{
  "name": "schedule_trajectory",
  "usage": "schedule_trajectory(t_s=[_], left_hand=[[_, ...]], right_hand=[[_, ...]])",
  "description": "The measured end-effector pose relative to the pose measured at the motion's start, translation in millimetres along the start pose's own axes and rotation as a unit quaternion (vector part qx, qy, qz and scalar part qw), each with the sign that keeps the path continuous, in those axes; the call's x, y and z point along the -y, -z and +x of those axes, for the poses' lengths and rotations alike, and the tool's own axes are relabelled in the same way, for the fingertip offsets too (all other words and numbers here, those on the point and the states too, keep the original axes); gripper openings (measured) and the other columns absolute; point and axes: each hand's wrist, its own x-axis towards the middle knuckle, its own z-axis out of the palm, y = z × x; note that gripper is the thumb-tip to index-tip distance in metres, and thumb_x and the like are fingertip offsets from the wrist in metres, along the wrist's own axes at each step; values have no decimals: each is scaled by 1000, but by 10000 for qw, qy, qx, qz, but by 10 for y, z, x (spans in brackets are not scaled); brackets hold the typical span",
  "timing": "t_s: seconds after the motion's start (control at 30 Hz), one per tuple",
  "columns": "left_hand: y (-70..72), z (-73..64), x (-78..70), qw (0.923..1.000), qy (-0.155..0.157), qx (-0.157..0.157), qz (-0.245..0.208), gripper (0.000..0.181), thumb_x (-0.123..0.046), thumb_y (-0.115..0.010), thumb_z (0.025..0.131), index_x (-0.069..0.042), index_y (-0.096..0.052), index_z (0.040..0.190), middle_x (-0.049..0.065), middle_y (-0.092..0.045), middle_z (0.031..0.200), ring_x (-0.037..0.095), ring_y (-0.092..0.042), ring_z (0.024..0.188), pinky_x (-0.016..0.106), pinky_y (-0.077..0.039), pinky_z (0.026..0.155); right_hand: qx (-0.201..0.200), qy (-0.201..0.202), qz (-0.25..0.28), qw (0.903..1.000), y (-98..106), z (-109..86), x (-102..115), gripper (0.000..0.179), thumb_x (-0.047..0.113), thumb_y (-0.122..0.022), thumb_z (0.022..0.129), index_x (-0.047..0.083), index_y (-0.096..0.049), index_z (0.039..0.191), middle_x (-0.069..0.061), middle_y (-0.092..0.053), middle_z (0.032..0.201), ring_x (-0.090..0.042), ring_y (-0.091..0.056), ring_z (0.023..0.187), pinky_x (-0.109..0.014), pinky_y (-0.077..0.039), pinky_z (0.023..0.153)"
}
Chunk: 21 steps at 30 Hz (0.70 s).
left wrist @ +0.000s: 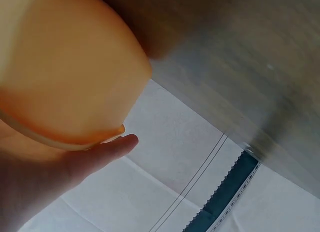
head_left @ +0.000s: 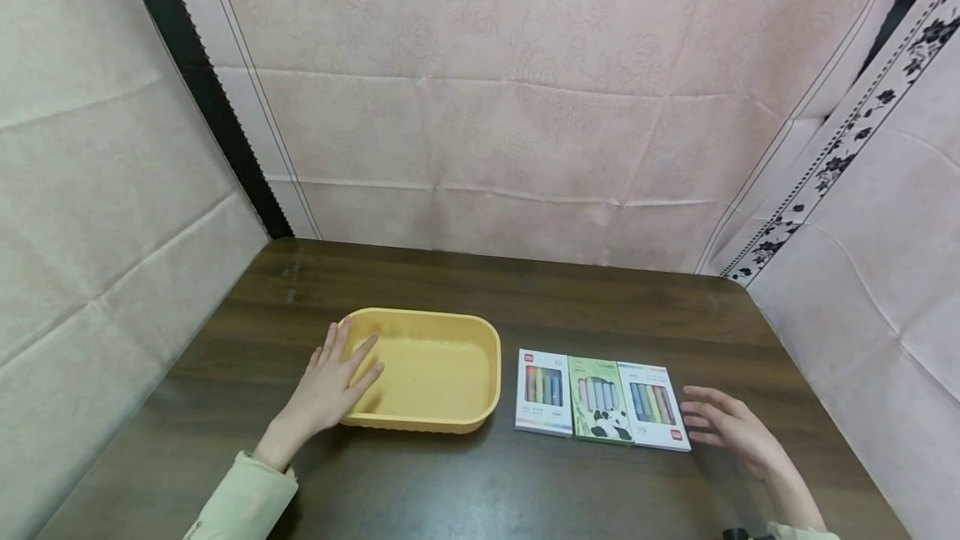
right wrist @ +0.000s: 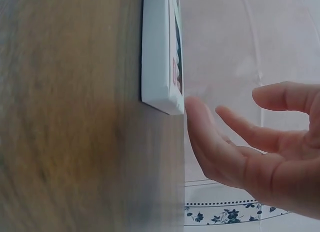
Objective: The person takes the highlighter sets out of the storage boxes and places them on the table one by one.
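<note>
A yellow plastic tray (head_left: 431, 369) stands on the table, left of centre. Over its left rim lies my left hand (head_left: 326, 386), fingers spread and straight. The left wrist view has a finger of this hand along the rim of the tray (left wrist: 75, 66). To the right, three flat boxes of coloured sticks, which look like chalk, lie side by side: a white box (head_left: 543, 419), a green panda box (head_left: 594, 369) and another white box (head_left: 663, 437). My right hand (head_left: 731, 427), loosely bent and holding nothing, is just beside the right-hand box's end (right wrist: 156, 61).
The dark wood table (head_left: 420, 490) has rounded far corners. Pale cloth hangs behind it (head_left: 480, 148) and at both sides, with a black flower border (head_left: 840, 157) on the right.
</note>
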Motion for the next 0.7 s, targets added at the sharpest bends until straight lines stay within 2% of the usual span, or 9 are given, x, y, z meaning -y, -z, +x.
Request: schedule_trajectory(t_s=[0.13, 0.37, 0.5, 0.7], left_hand=[[19, 5, -2, 10000, 9, 12, 29, 60, -52, -35, 92, -14, -36, 139, 21, -4, 151, 42, -4, 137, 64, -15, 102], [45, 12, -24, 10000, -11, -24, 20, 60, -52, -34, 92, -15, -36, 139, 21, -4, 151, 42, -6, 137, 64, -15, 102], [65, 5, -52, 10000, -45, -31, 0, 59, -52, -33, 92, -15, -36, 139, 21, -4, 151, 42, -8, 137, 63, -14, 103], [112, -7, -120, 9996, -236, -159, -59, 58, -50, -36, 92, -14, -37, 138, 20, -9, 150, 39, -13, 137, 63, -17, 102]], right_hand=[[-129, 22, -75, 9999, -40, 21, 44, 52, 18, -35, 98, -17, -21, 133, -38, -41, 124, -21, -60, 100, -33, -52, 80], [-486, 143, -195, 9985, -105, 75, 118, 49, 21, -35, 98, -13, -27, 133, -33, -46, 121, -10, -59, 92, -27, -52, 77], [-613, 285, -241, 9974, -142, 96, 152, 47, 19, -35, 98, -13, -30, 132, -32, -49, 119, -9, -60, 90, -27, -52, 75], [-647, 491, -500, 9954, -193, 117, 225, 45, 19, -36, 98, -11, -34, 131, -33, -51, 118, -11, -60, 93, -29, -52, 76]])
